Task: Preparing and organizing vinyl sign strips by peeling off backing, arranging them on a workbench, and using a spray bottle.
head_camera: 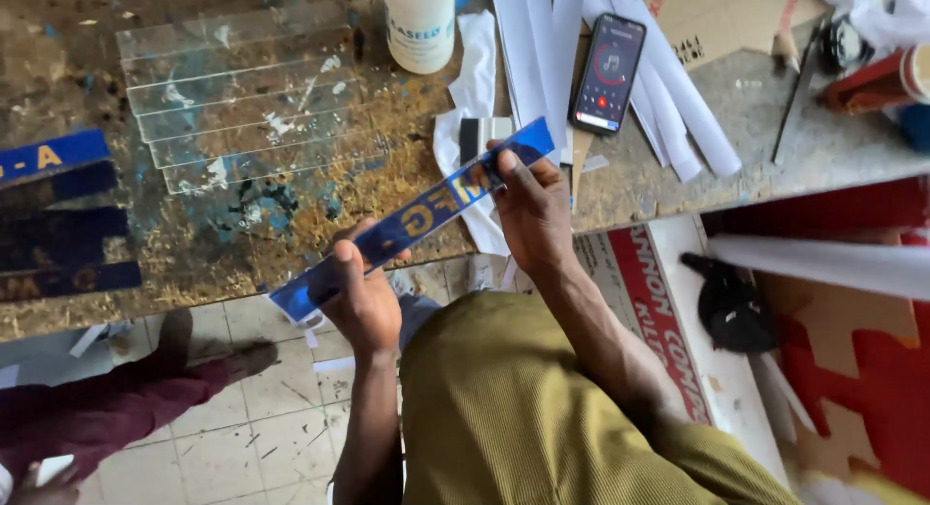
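Observation:
I hold a long blue strip (417, 217) with gold letters, slanting from lower left to upper right above the workbench edge. My left hand (363, 292) grips its lower end, thumb on top. My right hand (531, 207) pinches its upper end near a small grey scraper (481, 135) lying on white paper. Several clear acrylic strips (242, 93) lie side by side on the stained workbench (291, 214) beyond.
A white plastic bottle (419, 23) and a phone (608, 72) with a lit screen sit at the back, on white paper strips (668, 89). More blue strips (58, 214) lie at the left. Another person's leg and foot (145, 389) are on the tiled floor below left.

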